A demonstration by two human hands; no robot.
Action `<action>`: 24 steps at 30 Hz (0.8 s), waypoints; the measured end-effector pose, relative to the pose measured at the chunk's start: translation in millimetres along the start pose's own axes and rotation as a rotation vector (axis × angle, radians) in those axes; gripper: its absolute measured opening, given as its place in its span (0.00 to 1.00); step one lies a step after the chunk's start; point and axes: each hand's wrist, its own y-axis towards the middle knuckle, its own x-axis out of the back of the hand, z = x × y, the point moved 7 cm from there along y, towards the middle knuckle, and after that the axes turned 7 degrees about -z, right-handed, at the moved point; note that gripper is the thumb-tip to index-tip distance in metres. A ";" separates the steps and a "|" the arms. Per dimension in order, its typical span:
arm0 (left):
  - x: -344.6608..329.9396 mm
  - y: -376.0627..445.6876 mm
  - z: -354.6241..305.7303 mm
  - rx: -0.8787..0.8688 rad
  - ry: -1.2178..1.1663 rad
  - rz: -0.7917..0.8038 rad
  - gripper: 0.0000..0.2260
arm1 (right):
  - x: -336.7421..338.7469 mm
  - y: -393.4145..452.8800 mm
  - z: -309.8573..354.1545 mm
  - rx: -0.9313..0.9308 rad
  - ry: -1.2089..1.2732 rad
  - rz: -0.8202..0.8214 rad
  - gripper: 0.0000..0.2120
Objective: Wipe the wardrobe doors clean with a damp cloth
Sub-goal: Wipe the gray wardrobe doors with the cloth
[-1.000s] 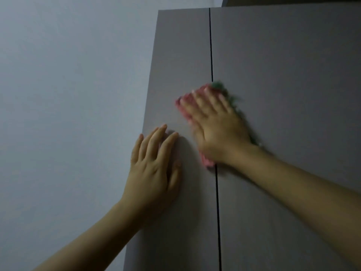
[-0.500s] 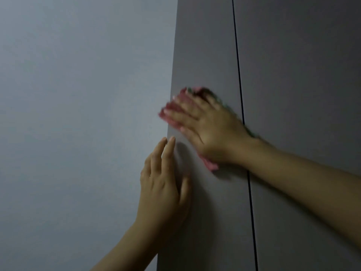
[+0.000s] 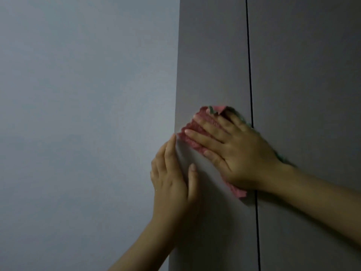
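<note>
Two grey wardrobe doors fill the right half of the head view: the left door and the right door, split by a thin dark gap. My right hand lies flat with straight fingers, pressing a pink cloth with a green trim against the left door, just left of the gap. The cloth sticks out above the fingertips and below the palm. My left hand rests flat on the left door's outer edge, fingers straight and pointing up, just below the cloth.
A plain pale grey wall takes up the whole left half, meeting the wardrobe's left edge. Both forearms come in from the bottom and the lower right. No handles or other objects are visible.
My right hand slid the cloth leftward from the gap between the doors onto the left door. My left hand shifted to the door's outer edge. The view moved left and lower.
</note>
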 end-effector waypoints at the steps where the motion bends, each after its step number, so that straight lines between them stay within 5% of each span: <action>1: -0.5 -2.0 0.2 0.003 -0.006 -0.002 0.29 | 1.3 3.6 -9.5 -0.005 -0.013 0.003 0.24; 7: -1.3 -4.7 1.6 0.053 -0.037 -0.009 0.29 | 15.6 37.5 -61.3 -0.375 -0.040 -0.129 0.27; 14: -1.7 -8.5 5.5 0.069 -0.061 -0.014 0.30 | 2.6 -21.7 -1.8 0.052 -0.011 0.024 0.24; 20: -3.0 -7.6 -0.3 0.043 0.084 0.006 0.32 | 15.8 5.8 -49.0 -0.380 -0.053 -0.177 0.25; 24: -2.8 -7.8 -0.9 0.027 0.122 0.016 0.33 | -0.8 -38.2 19.7 -0.088 -0.010 -0.053 0.25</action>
